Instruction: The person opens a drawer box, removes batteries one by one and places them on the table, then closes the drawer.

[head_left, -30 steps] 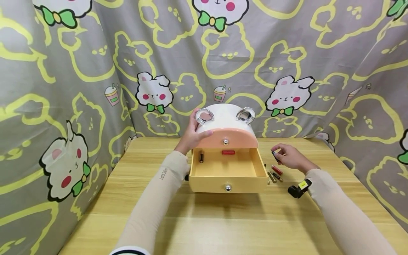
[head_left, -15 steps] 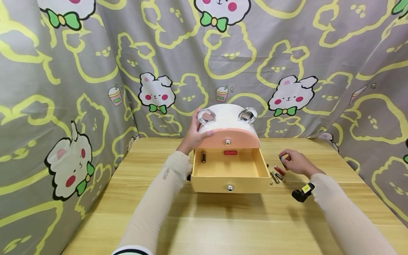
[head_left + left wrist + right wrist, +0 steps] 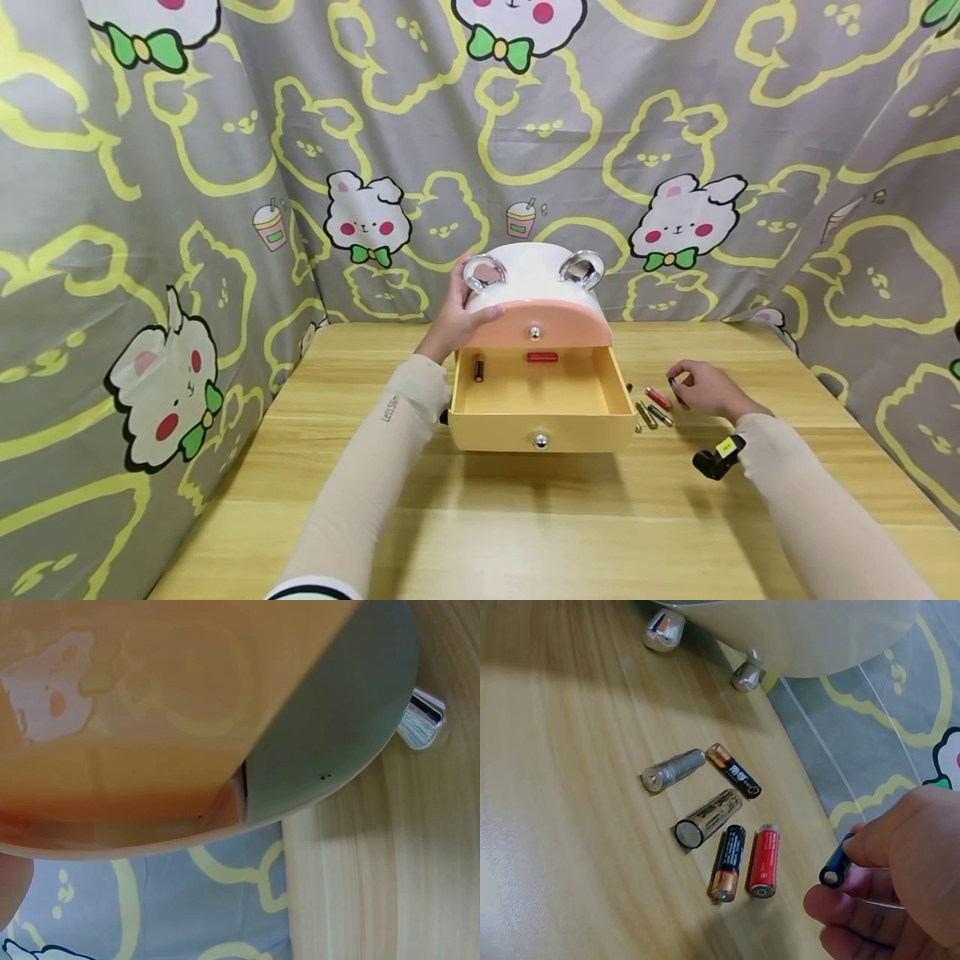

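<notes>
A small desktop drawer cabinet (image 3: 528,275) with a white domed top, silver ears and an orange upper front stands on the table. Its yellow lower drawer (image 3: 542,435) is pulled out; a black battery (image 3: 478,371) and a red battery (image 3: 542,357) lie inside. My left hand (image 3: 453,321) grips the cabinet's left side, thumb at the orange front. To the right of the cabinet, my right hand (image 3: 712,390) pinches a dark blue battery (image 3: 836,866) between thumb and fingers. Beside that hand lie a red battery (image 3: 764,861), a black-and-copper battery (image 3: 728,864) and several others.
The wooden table (image 3: 525,533) runs up to a grey patterned curtain (image 3: 420,125) at the back and sides. Silver feet (image 3: 664,630) hold the cabinet off the tabletop. A black wrist camera (image 3: 718,457) hangs under my right wrist.
My right hand has moved right and slightly nearer to me, lower toward the table, with the blue battery still pinched. The left hand and the cabinet stay put.
</notes>
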`<move>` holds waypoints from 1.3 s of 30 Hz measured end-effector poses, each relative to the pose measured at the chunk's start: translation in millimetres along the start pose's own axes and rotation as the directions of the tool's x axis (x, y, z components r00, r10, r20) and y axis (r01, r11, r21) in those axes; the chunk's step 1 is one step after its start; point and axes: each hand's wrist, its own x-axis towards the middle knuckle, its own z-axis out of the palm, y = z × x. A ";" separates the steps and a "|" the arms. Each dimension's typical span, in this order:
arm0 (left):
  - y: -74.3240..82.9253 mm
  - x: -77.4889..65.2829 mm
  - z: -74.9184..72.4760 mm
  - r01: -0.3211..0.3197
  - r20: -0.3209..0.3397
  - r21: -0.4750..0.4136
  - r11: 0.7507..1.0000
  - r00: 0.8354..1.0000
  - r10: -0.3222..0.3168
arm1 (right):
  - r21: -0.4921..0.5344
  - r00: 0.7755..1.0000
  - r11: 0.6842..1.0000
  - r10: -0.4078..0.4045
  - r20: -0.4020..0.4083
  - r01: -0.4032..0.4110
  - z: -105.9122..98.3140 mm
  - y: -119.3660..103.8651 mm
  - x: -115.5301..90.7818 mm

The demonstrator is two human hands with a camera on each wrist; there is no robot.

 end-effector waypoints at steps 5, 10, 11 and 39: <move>-12.6 3.4 -2.3 -0.017 -0.022 -0.003 1.000 1.000 0.017 | 0.014 1.000 1.000 -0.001 -0.003 0.001 4.8 6.8 -0.7; -14.0 3.1 -1.4 -0.042 -0.029 -0.006 0.999 0.999 0.042 | 0.028 1.000 0.999 0.019 0.012 -0.019 8.7 10.5 -4.8; -14.4 3.1 -1.6 -0.045 -0.028 -0.008 0.999 0.999 0.045 | 0.029 1.000 0.999 0.021 0.016 -0.022 9.2 11.1 -5.5; 15.5 -6.8 1.9 0.007 -0.003 0.019 1.000 1.000 -0.007 | 0.055 0.994 0.992 0.113 0.004 -0.113 23.0 27.4 -14.9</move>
